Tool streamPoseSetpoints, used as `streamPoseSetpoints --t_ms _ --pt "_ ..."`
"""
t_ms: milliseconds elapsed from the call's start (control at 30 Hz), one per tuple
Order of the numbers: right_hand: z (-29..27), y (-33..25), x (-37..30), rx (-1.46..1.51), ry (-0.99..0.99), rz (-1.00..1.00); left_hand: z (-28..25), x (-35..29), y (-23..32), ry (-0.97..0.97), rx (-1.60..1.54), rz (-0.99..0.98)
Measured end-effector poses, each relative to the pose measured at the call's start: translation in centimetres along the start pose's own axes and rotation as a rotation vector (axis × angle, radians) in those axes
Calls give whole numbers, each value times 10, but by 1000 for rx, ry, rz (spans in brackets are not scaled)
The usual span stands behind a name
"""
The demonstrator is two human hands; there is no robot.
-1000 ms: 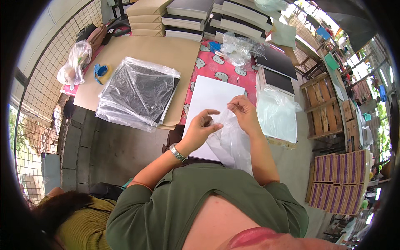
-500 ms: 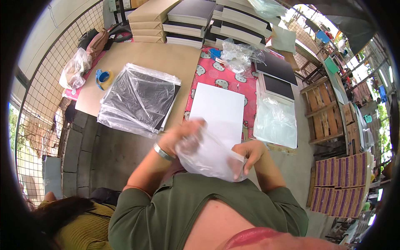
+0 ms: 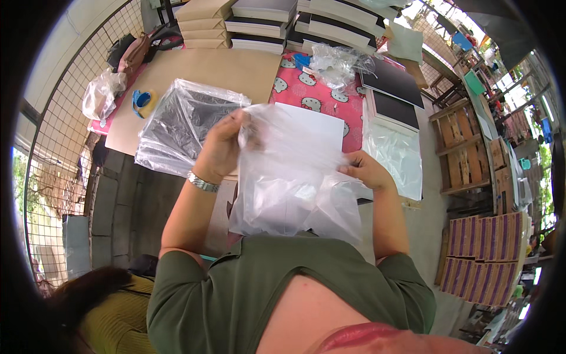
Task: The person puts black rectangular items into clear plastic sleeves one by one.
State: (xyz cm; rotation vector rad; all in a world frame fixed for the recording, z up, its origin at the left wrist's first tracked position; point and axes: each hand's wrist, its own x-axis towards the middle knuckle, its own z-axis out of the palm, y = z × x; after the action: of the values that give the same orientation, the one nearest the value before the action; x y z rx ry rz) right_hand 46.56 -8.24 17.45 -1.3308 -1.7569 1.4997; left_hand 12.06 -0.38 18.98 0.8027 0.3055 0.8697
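Head view. Clear plastic bag (image 3: pixel 295 177): held up in front of the person's chest, spread between both hands, its lower part hanging crumpled down to the green shirt (image 3: pixel 265 283).

Left hand (image 3: pixel 223 147): fingers closed, pinching the bag's upper left edge; a metal wristwatch (image 3: pixel 202 182) sits just below it on the wrist.

Right hand (image 3: pixel 367 171): fingers curled, gripping the bag's right edge, lower than the left hand.

White sheet (image 3: pixel 318 127): flat on the worktop (image 3: pixel 236 68), beyond the bag and between the two hands, partly veiled by the plastic.

Stack of dark items in plastic wrap (image 3: pixel 183 121): just left of the left hand.

Flat clear bags (image 3: pixel 395 156): just right of the right hand, with black boards (image 3: pixel 394 97) beyond them.

Blue tape roll (image 3: pixel 143 101): far left of the left hand.

Stacked flat boxes (image 3: pixel 259 17): well beyond both hands, at the worktop's far edge.
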Motion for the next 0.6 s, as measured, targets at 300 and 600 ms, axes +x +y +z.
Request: streamPoseSetpoints --t_ms 300,600 --pt "3 8 13 920 457 134 0 4 -3 -46 147 -126" --pt "-32 52 27 1036 139 -548 -30 11 -47 -271 618 -582"
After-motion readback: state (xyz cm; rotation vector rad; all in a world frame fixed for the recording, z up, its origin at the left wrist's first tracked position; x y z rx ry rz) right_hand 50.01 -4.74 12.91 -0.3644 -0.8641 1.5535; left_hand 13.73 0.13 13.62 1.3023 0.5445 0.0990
